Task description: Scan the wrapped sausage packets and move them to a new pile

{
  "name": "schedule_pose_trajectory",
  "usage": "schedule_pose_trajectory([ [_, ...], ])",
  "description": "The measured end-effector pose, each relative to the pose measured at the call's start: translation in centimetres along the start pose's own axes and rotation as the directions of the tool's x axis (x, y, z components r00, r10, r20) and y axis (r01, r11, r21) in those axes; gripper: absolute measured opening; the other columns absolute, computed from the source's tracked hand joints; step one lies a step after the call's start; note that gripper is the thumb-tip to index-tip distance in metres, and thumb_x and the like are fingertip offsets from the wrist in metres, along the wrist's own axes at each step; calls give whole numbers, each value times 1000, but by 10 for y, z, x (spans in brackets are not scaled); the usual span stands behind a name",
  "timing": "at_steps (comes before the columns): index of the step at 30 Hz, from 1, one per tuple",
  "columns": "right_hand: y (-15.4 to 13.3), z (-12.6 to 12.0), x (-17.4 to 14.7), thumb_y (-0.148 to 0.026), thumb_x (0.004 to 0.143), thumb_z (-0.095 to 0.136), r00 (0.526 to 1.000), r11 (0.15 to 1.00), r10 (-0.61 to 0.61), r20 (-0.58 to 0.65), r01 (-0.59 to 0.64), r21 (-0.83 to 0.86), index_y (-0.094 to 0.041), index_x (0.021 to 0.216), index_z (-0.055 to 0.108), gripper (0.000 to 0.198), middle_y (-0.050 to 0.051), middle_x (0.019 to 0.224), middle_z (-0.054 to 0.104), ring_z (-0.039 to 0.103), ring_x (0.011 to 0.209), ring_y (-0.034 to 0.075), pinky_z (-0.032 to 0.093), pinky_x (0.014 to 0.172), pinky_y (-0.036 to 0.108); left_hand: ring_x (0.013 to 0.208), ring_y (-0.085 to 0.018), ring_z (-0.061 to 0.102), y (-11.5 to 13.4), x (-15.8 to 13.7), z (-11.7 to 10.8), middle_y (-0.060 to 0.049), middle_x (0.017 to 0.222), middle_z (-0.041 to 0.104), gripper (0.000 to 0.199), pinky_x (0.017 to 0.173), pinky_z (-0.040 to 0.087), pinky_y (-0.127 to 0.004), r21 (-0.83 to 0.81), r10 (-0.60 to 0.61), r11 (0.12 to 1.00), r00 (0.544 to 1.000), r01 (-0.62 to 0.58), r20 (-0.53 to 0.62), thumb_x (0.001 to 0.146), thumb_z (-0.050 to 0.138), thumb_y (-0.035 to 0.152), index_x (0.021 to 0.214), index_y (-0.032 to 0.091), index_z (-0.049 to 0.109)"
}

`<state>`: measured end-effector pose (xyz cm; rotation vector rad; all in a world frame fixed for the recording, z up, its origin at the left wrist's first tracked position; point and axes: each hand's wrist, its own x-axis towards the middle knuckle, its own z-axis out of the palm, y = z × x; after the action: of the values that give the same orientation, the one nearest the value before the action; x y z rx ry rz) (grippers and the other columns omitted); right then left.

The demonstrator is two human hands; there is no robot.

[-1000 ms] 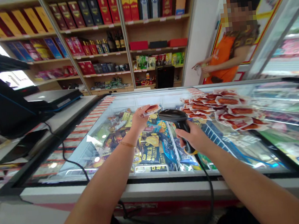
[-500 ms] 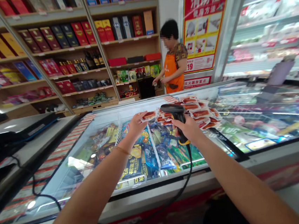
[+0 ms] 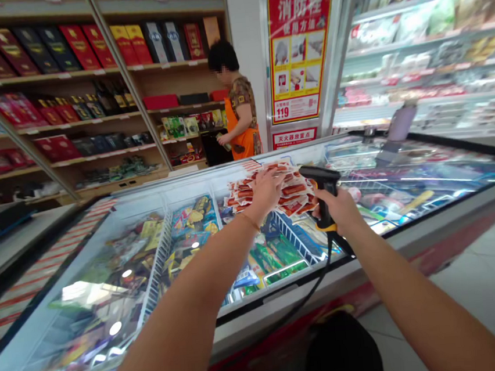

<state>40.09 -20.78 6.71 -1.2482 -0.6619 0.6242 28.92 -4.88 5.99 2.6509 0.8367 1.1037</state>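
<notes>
My right hand (image 3: 340, 207) is wrapped around the handle of a black-and-yellow barcode scanner (image 3: 322, 181), held upright above the freezer with its cord hanging down. My left hand (image 3: 269, 188) reaches onto a pile of clear packs of red-brown sausages (image 3: 296, 191). Its fingers are stretched out over the packs, touching the pile, and no single pack shows lifted in them. The fingertips are partly lost among the packs. The pile lies on the glass top of the chest freezer (image 3: 242, 309), just left of the scanner.
Inside the freezer, white wire dividers (image 3: 158, 258) separate bagged goods. A purple bottle-shaped object (image 3: 402, 123) stands on the right part of the freezer. A person in an orange apron (image 3: 241, 122) stands behind it by the shelves. The scanner's black cord (image 3: 304, 296) crosses the front edge.
My left hand has moved right, from holding one sausage pack beside the pile to lying over the pile. The scanner has shifted right with my right hand. The view has turned right.
</notes>
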Motion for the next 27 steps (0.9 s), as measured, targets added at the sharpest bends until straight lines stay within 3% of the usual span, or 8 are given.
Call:
schedule_pose_trajectory([
  [3,5,3,0,-33,63,71,1000,1000,-2,4,2,-27,-20,78,51,28,-5,56,58,52,36,11,42,35,24,135,-33,38,-5,-5,-2,-6,150,47,33,109,31,-56,73,-57,996,998,58,-19,94,52,26,118,32,72],
  [6,8,10,-1,-32,63,70,1000,999,2,26,-1,-43,-21,77,50,27,-5,56,58,53,37,12,42,35,24,135,-30,40,-11,-13,-15,-7,149,49,33,111,31,-53,62,-78,995,996,80,-36,95,50,29,121,30,71],
  [10,10,25,-6,-33,64,71,998,998,10,61,-6,-62,-21,79,50,28,-6,55,58,54,38,12,43,36,23,132,-27,46,-20,-37,-46,-10,141,57,34,112,32,-48,6,-177,984,982,178,-58,95,50,29,121,25,70],
  [13,11,37,-13,-34,64,71,995,998,6,96,0,-65,-21,81,51,29,-6,55,57,53,38,11,44,37,23,125,-24,55,-31,-73,-81,-10,129,66,32,112,36,-46,-93,-133,986,990,136,38,91,53,24,118,21,71],
  [16,13,51,-23,-36,64,72,989,996,16,149,-3,-88,-20,82,53,30,-6,57,57,53,39,10,46,39,23,111,-23,64,-43,-127,-131,-9,118,71,30,100,48,-43,-182,-75,978,984,105,164,87,59,30,112,24,73],
  [21,14,72,-43,-37,65,72,981,983,5,195,30,-179,-19,85,54,32,-5,60,59,55,39,10,43,36,22,83,-18,68,-46,-248,-230,-4,93,74,25,76,54,-30,-145,-288,929,910,342,298,89,57,39,100,24,74],
  [24,16,83,-55,-37,66,72,971,975,-17,239,69,-212,-19,85,53,32,-5,62,59,55,40,11,44,37,22,77,-17,67,-31,-324,-266,-3,83,71,20,72,55,-28,-127,-269,923,846,363,461,91,56,34,92,24,74],
  [27,18,93,-67,-38,66,73,964,971,-13,267,76,-226,-20,84,51,33,-5,61,59,56,40,12,45,38,23,99,-21,66,-18,-383,-278,-6,108,71,30,89,53,-34,81,-172,985,921,153,349,86,61,23,113,33,71],
])
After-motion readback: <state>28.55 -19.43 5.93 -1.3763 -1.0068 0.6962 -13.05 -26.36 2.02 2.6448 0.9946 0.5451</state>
